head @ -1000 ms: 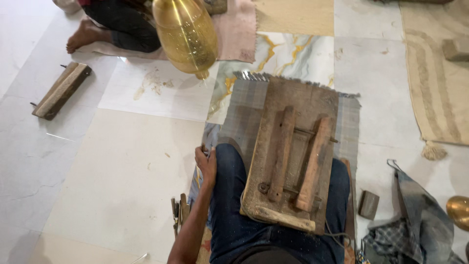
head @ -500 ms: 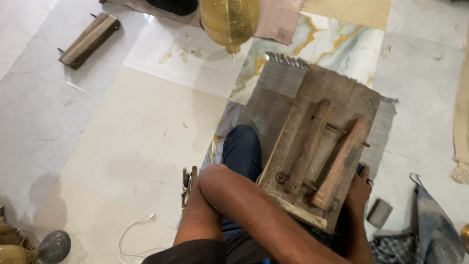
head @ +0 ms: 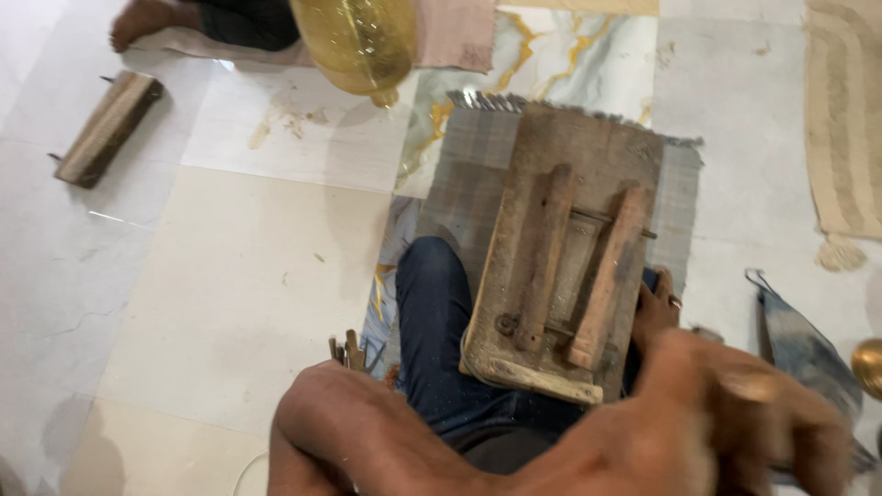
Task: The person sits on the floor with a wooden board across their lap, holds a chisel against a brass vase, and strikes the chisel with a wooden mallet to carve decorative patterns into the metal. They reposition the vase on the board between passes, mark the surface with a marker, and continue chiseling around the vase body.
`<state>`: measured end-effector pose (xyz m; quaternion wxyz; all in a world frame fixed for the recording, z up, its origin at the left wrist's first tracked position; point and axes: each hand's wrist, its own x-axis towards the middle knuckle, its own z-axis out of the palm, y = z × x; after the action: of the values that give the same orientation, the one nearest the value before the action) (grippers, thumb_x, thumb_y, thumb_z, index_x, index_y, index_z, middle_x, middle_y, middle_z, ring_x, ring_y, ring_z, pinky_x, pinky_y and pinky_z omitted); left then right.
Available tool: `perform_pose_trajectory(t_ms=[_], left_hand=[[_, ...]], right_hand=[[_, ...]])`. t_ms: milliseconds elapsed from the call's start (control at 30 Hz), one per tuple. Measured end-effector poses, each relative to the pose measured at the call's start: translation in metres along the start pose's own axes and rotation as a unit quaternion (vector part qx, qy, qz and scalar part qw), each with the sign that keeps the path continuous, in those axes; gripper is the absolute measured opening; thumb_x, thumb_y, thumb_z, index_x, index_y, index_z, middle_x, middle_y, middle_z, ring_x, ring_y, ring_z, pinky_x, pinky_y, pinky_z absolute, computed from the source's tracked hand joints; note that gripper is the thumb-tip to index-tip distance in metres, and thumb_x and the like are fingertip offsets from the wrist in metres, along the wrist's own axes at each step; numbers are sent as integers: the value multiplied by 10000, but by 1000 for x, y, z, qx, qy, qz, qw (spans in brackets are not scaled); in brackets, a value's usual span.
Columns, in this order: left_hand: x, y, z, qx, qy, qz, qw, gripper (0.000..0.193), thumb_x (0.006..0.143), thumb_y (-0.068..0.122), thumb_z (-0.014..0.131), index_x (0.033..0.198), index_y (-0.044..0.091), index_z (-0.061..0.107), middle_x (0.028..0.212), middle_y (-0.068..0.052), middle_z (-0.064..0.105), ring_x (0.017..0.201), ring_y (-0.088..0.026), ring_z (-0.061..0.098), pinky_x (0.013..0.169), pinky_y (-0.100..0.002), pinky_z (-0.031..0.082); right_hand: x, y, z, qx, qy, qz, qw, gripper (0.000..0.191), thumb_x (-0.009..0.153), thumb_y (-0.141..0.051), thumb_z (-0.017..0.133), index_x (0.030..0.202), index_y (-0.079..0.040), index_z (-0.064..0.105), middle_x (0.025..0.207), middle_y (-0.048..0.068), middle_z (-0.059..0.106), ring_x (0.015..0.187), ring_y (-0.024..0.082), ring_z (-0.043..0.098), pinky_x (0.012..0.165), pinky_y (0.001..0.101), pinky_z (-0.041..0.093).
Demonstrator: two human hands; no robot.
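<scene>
Two hands showing, both low right. One hand [head: 657, 308] is resting against the right edge of the wooden jig board [head: 565, 266], fingers curled loosely round the edge, a ring on one finger; which hand it is, I cannot tell for sure. The other hand [head: 735, 418] is crossing the foreground on the left forearm, heavily motion-blurred (cannot tell how far open it is, or whether it is holding anything).

The board is lying tilted across the person's lap, over the blue-trousered leg [head: 436, 340], with two upright wooden bars fixed on it. Under the board's far end a grey fringed mat [head: 469, 184] is sitting on the tiled floor [head: 230, 303].

A brass vessel [head: 358, 41] is standing just beyond the mat, top centre. A wooden block [head: 106, 129] is lying well apart at far left. Small metal tools [head: 349, 349] are poking up just left of the leg. A grey cloth [head: 795, 331] is lying at right, next to the blurred hand.
</scene>
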<state>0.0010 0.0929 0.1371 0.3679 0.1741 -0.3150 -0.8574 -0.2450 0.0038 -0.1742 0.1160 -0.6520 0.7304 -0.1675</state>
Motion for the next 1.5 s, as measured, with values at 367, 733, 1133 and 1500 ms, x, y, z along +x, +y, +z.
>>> perform_pose_trajectory(t_ms=[367,733,1133,1500], left_hand=[[-62,-12,-98,99,111,202,968,454,849,178,749,1039,147,338,1004,-73,483,872,-142,495,761,-302,467],[37,-104,-291,409,412,129,804,372,950,344,679,1091,54,494,947,-65,513,841,-160,512,759,-338,478],[55,-99,-239,435,334,217,808,309,961,280,673,1089,17,572,942,-70,644,855,-166,634,713,-340,531],[-79,-147,-325,425,539,112,718,265,941,247,686,857,-4,678,714,-22,618,676,-88,516,618,-290,421]], right_hand=[[-21,12,4,332,85,102,934,455,910,-303,679,1278,-37,702,1504,201,591,1404,318,557,1196,404,403],[-123,-59,-32,295,12,18,955,753,1039,-331,505,1652,7,228,1678,289,323,1541,412,296,1235,489,161],[1,-92,-40,46,5,59,997,985,676,-394,866,1441,90,478,830,220,737,838,360,725,895,533,537],[33,39,-78,269,98,114,951,551,690,-112,823,1206,57,734,891,146,759,661,173,715,602,328,600]])
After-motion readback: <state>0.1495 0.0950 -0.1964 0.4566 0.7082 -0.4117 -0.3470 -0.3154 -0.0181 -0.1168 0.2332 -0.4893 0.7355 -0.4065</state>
